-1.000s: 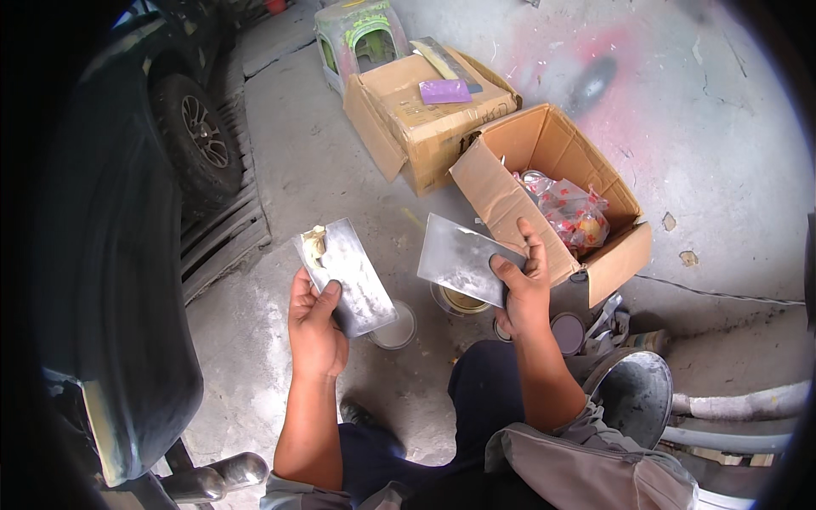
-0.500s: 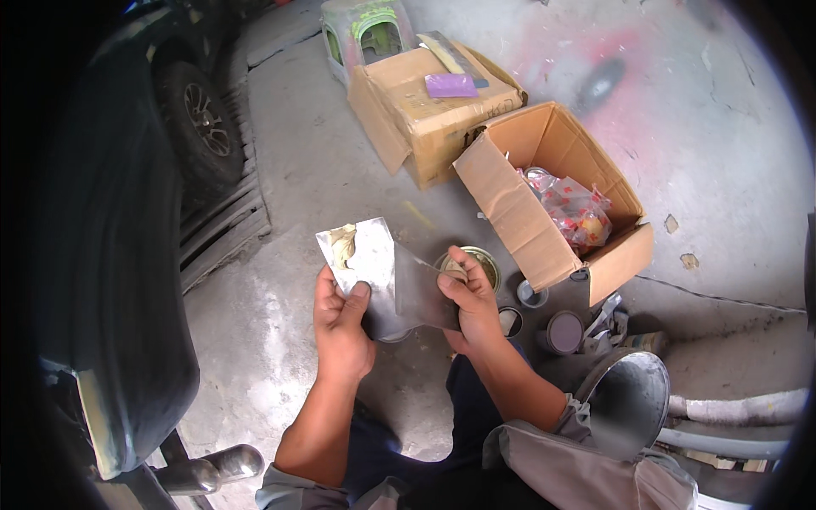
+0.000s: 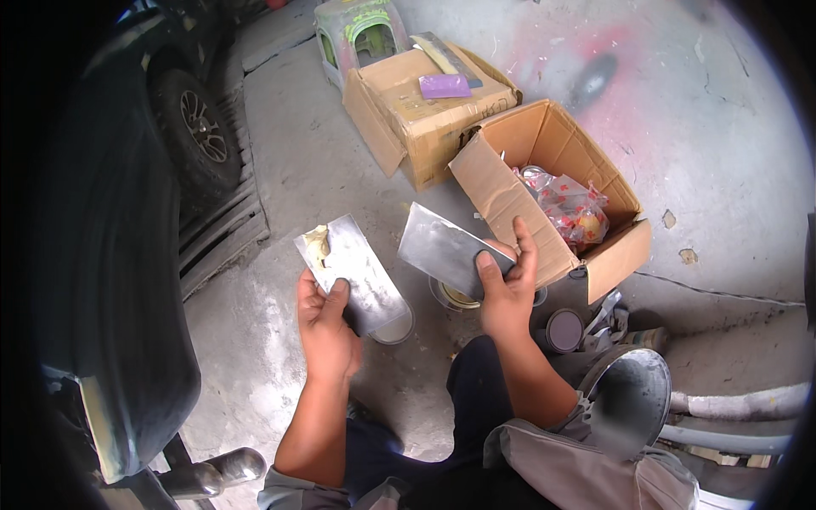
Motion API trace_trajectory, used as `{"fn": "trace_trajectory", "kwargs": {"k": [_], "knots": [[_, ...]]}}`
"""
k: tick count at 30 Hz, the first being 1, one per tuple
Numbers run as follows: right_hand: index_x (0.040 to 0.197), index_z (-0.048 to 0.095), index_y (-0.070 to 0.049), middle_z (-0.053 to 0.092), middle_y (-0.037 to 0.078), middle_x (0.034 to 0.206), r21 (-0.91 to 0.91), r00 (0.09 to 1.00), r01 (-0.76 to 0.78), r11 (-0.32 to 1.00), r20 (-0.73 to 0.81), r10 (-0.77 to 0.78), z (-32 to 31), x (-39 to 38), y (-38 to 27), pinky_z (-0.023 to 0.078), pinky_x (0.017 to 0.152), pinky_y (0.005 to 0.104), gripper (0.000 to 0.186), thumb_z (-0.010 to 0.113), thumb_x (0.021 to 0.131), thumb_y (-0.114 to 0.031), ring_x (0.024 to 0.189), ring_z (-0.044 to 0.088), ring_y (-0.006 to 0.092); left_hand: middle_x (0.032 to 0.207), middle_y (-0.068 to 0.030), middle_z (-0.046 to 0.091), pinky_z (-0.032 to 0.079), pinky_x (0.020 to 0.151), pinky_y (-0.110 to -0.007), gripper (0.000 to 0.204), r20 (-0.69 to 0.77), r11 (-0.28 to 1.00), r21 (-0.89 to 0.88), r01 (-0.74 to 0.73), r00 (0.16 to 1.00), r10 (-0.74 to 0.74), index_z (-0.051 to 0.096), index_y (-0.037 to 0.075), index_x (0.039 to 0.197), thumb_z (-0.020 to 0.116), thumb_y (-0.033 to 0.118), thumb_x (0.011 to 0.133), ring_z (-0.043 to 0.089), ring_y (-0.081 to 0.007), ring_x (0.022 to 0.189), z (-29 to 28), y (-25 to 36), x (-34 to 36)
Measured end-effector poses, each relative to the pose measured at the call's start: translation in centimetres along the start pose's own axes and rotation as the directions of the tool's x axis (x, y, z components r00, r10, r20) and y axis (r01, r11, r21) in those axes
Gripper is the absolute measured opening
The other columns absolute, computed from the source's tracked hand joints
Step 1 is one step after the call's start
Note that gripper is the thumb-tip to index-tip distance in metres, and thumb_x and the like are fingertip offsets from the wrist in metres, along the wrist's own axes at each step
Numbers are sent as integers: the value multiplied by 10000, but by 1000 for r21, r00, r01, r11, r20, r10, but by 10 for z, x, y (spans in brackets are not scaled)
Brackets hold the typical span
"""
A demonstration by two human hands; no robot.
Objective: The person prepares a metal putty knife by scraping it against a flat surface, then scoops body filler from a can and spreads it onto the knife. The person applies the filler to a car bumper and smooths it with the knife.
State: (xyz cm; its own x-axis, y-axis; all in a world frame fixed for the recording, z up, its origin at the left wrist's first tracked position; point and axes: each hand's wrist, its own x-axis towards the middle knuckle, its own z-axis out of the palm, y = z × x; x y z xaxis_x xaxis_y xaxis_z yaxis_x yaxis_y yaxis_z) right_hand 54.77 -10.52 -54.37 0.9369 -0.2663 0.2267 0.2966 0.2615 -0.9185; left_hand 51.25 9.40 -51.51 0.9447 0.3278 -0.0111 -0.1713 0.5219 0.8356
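My left hand point(image 3: 326, 336) grips a flat rectangular metal filler spreader point(image 3: 364, 270), its thumb on top. A lump of cream putty point(image 3: 318, 246) sits on that spreader's far left corner. Pinched in my right hand point(image 3: 510, 308) is a second flat grey metal spreader point(image 3: 444, 252), with pale smears along its far edge. A gap separates the two blades, both held above the floor. Beneath the right one, an open round can point(image 3: 459, 297) is partly hidden. The rim of a round thing point(image 3: 399, 330) shows below the left spreader.
An open cardboard box point(image 3: 491, 191) with plastic bags stands ahead right, beside a closed box point(image 3: 442, 127) carrying a purple block point(image 3: 444, 86). A stool point(image 3: 337, 34) is behind. At left are a dark vehicle's wheel point(image 3: 200, 127) and body panel; cans point(image 3: 564, 331) and a bucket point(image 3: 650, 391) stand right.
My right hand has drawn its spreader up and right, away from the left one, and turned it. The left hand has shifted slightly left with its spreader and putty.
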Motion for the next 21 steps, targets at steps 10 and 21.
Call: {"fn": "trace_trajectory", "kwargs": {"k": [10,21], "knots": [[1482,140,34,663,204,1153,-235,772,560,794,495,-398,15,-28,-18,508,873,341,716,576,915,14,996,668,282,1214,-101,576,382,989,-260,401,28,953,263,-150,989,148,347,-14,1369,438,-22,978,536,-126,1093,15,-16,-15],[1418,259,82,680,166,1134,-457,834,500,735,484,-266,32,-25,-27,518,840,355,583,552,945,-92,955,676,339,1227,-105,577,384,976,-251,409,56,912,340,-229,973,224,359,-26,1375,454,-8,977,531,-132,1117,18,-12,-19]]}}
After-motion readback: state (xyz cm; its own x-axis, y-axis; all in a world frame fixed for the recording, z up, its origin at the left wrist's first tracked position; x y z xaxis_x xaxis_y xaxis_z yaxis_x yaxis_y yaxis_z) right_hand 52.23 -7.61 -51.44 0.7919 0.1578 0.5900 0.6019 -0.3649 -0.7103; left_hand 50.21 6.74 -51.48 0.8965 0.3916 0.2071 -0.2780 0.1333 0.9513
